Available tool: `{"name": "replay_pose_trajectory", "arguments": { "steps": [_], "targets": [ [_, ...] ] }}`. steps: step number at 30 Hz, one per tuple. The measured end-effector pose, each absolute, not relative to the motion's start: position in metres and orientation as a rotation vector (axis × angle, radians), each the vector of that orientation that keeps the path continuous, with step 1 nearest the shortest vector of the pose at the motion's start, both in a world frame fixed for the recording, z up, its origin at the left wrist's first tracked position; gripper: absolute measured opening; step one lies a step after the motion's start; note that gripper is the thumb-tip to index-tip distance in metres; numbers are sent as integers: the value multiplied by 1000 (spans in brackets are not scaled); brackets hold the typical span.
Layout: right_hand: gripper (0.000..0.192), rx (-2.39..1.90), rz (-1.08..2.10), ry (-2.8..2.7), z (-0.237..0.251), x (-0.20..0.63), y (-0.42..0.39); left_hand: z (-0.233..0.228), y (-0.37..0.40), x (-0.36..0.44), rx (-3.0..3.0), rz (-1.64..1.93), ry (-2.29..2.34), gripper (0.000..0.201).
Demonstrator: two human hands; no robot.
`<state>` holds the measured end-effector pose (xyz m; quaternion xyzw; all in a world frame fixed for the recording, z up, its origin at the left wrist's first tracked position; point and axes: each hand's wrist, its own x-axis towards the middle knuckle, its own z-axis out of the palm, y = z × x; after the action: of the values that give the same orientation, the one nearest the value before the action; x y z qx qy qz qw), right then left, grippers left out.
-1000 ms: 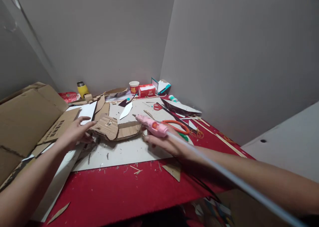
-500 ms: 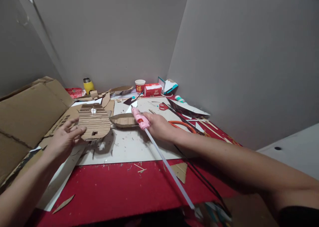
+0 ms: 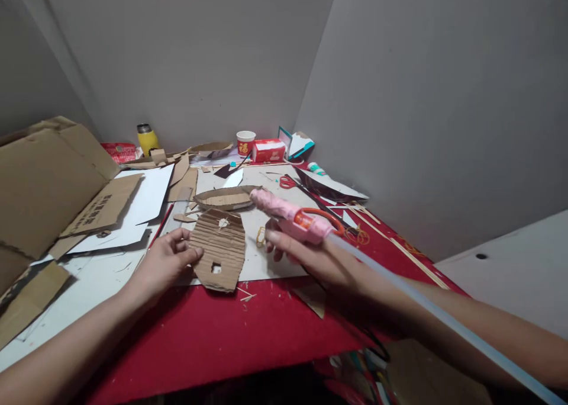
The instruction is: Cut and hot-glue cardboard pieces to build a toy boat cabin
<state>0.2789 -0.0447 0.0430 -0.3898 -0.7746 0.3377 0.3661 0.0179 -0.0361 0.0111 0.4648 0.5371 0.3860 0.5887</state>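
My left hand (image 3: 171, 260) pinches the left edge of a corrugated cardboard piece (image 3: 222, 242), tilted above the front of the white board. Two small holes pierce the piece, one near its top and a square one near its bottom. In my right hand (image 3: 306, 254) is a pink hot glue gun (image 3: 279, 209), its nozzle pointing left and away from me. A long translucent glue stick (image 3: 426, 301) runs out of its back across my right forearm. Just behind the held piece, a boat-shaped cardboard shell (image 3: 226, 199) lies on the board.
Red-handled scissors (image 3: 287, 182), an orange loop handle (image 3: 326, 217) and thin wooden sticks (image 3: 417, 262) lie right. A paper cup (image 3: 245, 144), a red box (image 3: 268, 151) and a yellow bottle (image 3: 147, 140) stand at the back. A big cardboard box (image 3: 44, 180) is left.
My left hand has brought the cardboard piece rightward and closer, in front of the boat-shaped shell. My right hand has drawn the glue gun right and toward me, away from the shell.
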Motion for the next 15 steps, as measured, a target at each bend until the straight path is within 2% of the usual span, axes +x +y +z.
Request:
{"name": "replay_pose_trajectory", "arguments": {
  "steps": [6,11,15],
  "targets": [
    [52,-835,1006,-2129,33,279,-45,9,-32,17,1196,992,1286,37],
    [51,-804,1225,-2188,23,279,-39,4,-32,18,1417,915,1288,26],
    [51,-845,1318,-2235,19,281,-36,-2,-30,19,1416,884,1246,30]
  ]
}}
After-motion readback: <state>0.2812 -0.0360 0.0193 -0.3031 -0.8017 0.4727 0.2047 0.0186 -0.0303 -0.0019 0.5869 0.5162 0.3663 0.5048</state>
